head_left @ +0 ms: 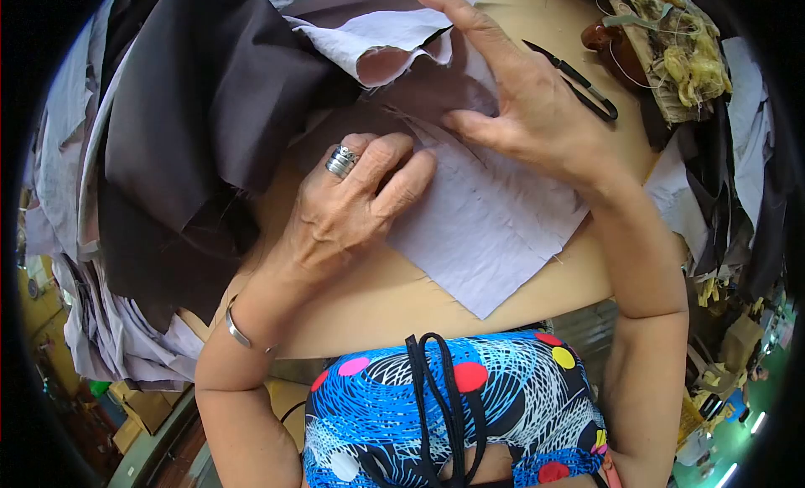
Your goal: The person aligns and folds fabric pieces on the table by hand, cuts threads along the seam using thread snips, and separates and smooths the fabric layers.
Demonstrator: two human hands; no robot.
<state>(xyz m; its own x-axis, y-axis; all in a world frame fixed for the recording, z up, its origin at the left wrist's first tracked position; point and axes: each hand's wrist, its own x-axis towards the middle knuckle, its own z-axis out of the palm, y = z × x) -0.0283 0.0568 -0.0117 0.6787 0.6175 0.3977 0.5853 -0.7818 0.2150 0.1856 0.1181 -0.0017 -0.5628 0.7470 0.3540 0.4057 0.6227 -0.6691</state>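
Note:
A pale grey-lilac piece of fabric (490, 224) lies on the tan tabletop, one corner toward my body. My left hand (360, 186), wearing a ring, has its fingers curled down on the fabric's left part; the fingertips are hidden. Over the upper right of the cloth, my right hand (537, 111) is spread, thumb and forefinger wide apart, holding nothing. Between the hands, a darker fabric layer (444, 90) shows, with a folded pale edge (373, 39) standing up above it. Black thread snips (579, 81) lie beside my right hand.
A large dark brown cloth (210, 94) is heaped at the left, with stacked pale fabric (109, 329) hanging beyond it. At the upper right sit a tangle of yellowish threads (692, 64) and a reddish-brown object (616, 52). More fabric strips (746, 136) hang at the right.

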